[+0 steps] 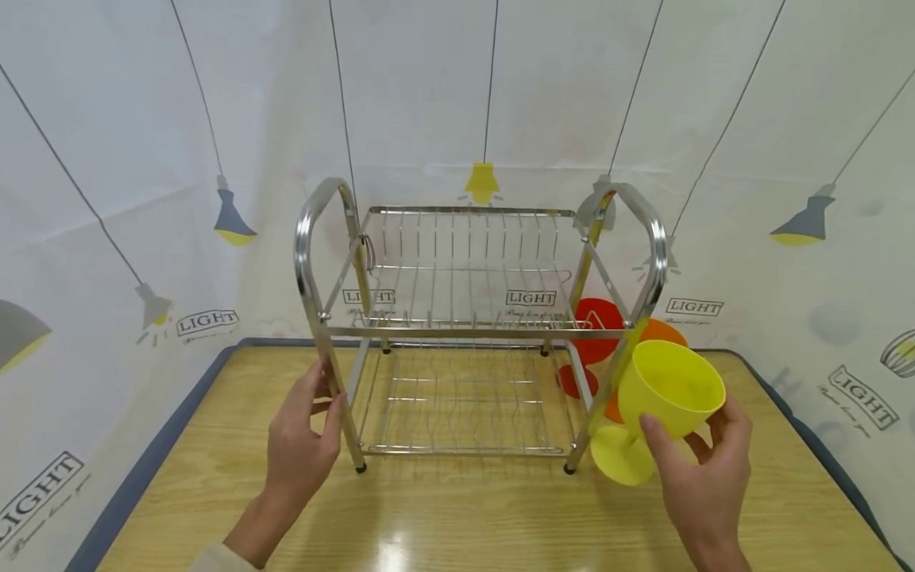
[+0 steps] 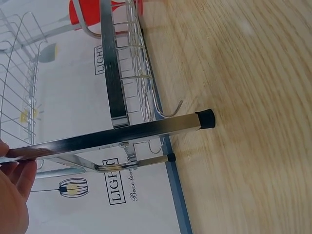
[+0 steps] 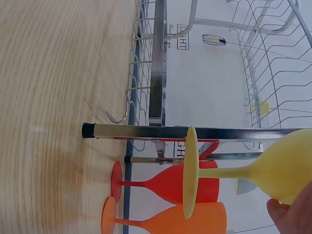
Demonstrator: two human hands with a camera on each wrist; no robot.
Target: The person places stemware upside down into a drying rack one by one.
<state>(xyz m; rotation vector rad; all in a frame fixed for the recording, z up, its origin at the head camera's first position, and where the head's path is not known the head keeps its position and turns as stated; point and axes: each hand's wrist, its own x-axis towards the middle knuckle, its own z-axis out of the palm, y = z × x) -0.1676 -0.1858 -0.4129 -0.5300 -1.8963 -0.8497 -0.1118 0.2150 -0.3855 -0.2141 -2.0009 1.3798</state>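
Note:
A two-tier metal dish rack stands on the wooden table. My left hand holds its front left post, thumb on one side and fingers on the other; the left wrist view shows the same grip on the post. In my right hand is a yellow goblet, held by its bowl, slightly tilted and lifted off the table beside the rack's right side. Behind it stand a red goblet and an orange goblet, partly hidden in the head view.
The wooden table has a blue-grey edge. A white backdrop printed with lamps surrounds it on the back and sides. Both wire shelves of the rack hold nothing visible.

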